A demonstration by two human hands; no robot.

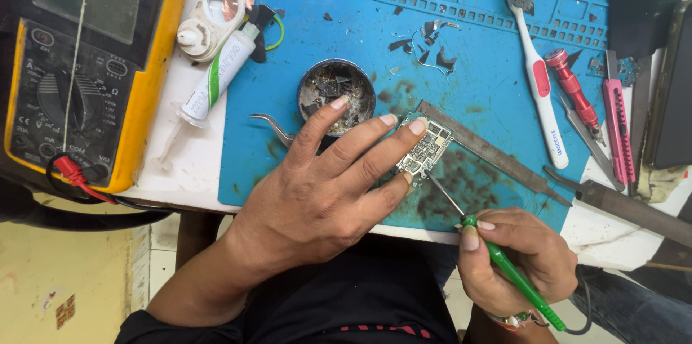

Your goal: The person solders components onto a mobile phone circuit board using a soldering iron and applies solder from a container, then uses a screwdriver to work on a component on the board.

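Circuit board (425, 148) lies flat on the blue work mat (497, 85), just right of the round tin of scraps (336, 94). His left hand (324, 185) presses it down with fingers spread, fingertips touching its left edge. Right hand (515, 257), fingers clamped on a green-handled soldering iron (504, 265), puts the metal tip at the board's lower edge.

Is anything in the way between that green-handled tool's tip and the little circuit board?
Nothing visible. The right hand aims the green-handled tool straight at the circuit board, its thin tip at the board's lower edge. The left hand fingers press the board's left side, clear of the tip.
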